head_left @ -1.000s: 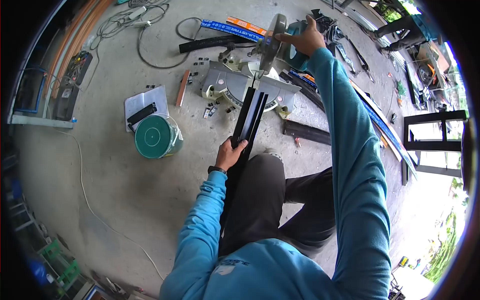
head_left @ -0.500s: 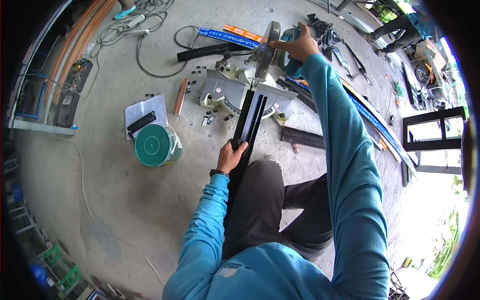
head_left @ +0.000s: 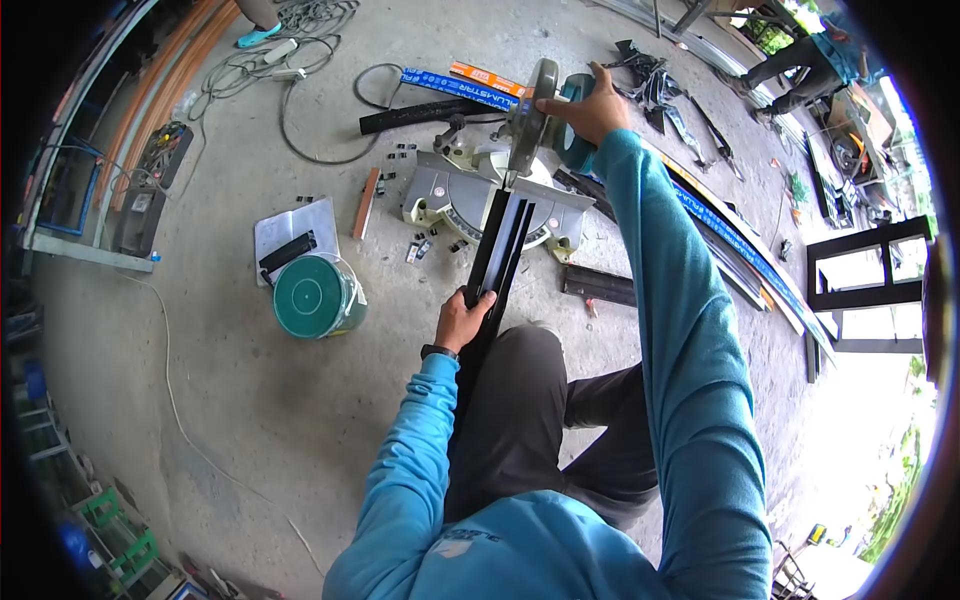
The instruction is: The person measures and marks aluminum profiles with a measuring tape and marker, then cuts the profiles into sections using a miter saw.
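Observation:
My left hand (head_left: 464,322) is closed around a long black metal profile (head_left: 500,245), which runs from beside my leg up onto the bed of a miter saw (head_left: 437,192). The profile's far end lies under the saw's round blade guard (head_left: 532,115). At the top of the saw, my right hand (head_left: 597,108) grips the teal saw head (head_left: 573,135), its thumb near the guard. The palm hides the handle itself. Small black offcuts (head_left: 425,245) lie scattered on the floor by the saw's left side.
To the left, a green-lidded bucket (head_left: 308,297) stands beside an open notebook (head_left: 296,232) with a black piece on it. Cables (head_left: 300,70) coil at the far left. Wrapped profiles (head_left: 725,225) lie to the right, near a black frame (head_left: 868,265). Another person (head_left: 815,60) stands at the far right.
The saw head, with my right hand on it, has come down slightly toward the profile. My left hand keeps its hold. The whole view has shifted a little.

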`<control>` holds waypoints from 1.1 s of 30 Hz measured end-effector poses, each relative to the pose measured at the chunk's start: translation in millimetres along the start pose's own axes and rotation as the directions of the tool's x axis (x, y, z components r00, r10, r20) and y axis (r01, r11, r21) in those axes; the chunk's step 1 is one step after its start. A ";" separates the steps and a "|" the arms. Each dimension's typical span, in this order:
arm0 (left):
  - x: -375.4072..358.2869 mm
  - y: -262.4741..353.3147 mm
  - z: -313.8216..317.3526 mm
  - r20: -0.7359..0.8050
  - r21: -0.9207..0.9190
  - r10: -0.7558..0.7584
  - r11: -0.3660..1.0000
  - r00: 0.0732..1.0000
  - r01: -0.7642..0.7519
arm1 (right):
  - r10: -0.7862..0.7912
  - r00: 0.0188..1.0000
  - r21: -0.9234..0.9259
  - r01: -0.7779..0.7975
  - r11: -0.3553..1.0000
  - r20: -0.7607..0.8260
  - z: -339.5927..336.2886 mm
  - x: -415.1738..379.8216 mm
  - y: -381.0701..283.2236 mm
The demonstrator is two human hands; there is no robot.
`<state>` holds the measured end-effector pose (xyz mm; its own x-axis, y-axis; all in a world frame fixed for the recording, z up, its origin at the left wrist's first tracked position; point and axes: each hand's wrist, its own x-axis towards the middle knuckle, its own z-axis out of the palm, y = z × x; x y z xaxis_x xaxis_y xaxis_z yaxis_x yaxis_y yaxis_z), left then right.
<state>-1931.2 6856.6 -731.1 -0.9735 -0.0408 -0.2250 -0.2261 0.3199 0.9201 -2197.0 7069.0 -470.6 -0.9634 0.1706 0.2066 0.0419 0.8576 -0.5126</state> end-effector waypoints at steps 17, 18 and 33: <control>-11.9 2.0 -5.7 0.060 -0.029 -0.036 0.999 0.998 0.038 | 0.097 0.993 0.073 -0.102 0.992 0.069 -4.1 -9.4 -4.1; -11.0 1.7 -6.0 0.049 -0.023 -0.028 0.999 0.998 0.029 | 0.094 0.994 0.091 -0.099 0.991 0.061 -4.6 -8.4 -5.9; -9.8 1.4 -0.6 0.003 -0.024 -0.005 1.000 1.000 0.005 | 0.025 1.000 0.054 -0.024 0.998 -0.019 4.0 -29.5 -2.4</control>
<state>-1922.0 6856.9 -727.3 -0.9722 -0.0392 -0.2310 -0.2321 0.2971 0.9262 -2169.8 7060.0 -478.8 -0.9568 0.2012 0.2101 0.0504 0.8259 -0.5616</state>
